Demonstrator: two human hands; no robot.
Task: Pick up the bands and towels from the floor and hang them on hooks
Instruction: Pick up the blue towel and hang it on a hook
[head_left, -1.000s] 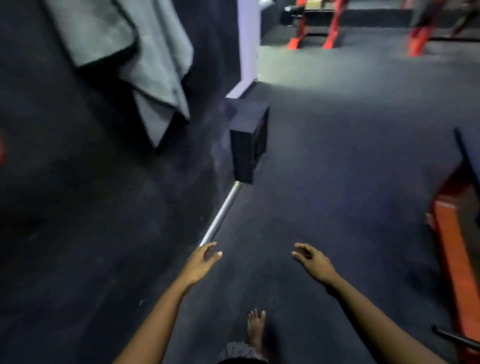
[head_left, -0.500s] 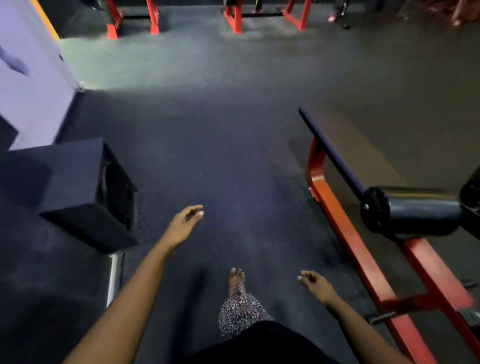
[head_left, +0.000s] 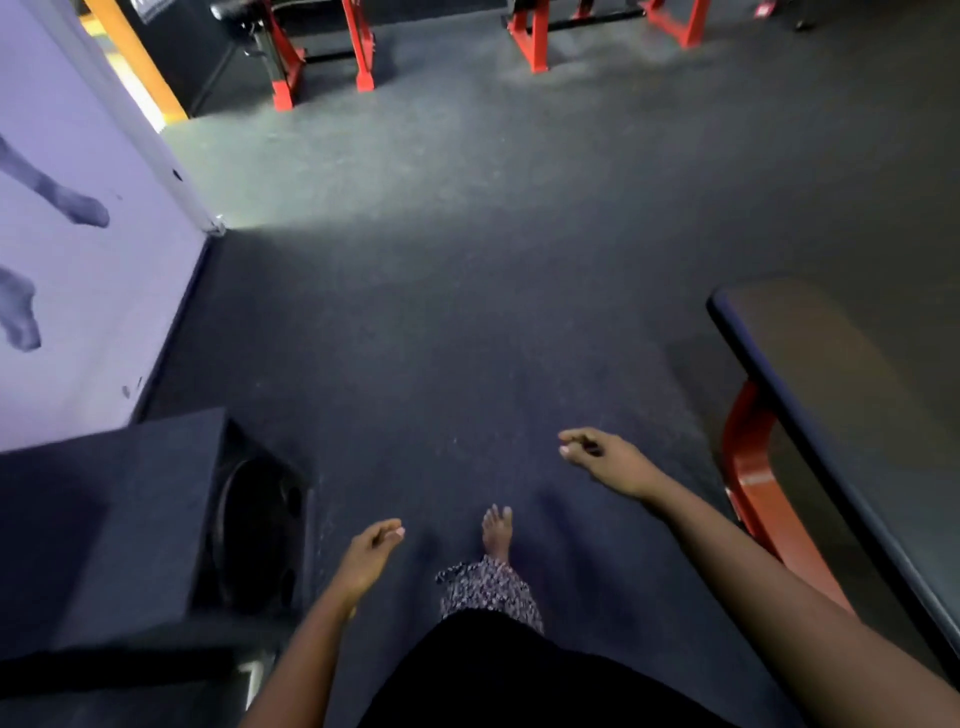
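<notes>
No band or towel visible on floor (head_left: 467, 322); left hand (head_left: 371, 553), right hand (head_left: 608, 460) loose, empty; right farther forward.

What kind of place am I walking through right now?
Most likely a gym: a padded bench on a red frame stands at the right, more red-framed equipment lines the far end, and dark speckled flooring covers the room.

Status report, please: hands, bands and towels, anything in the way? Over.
Left hand and right hand empty, fingers loosely curled. No bands or towels in view. Speaker box close at left, bench at right, floor between.
</notes>
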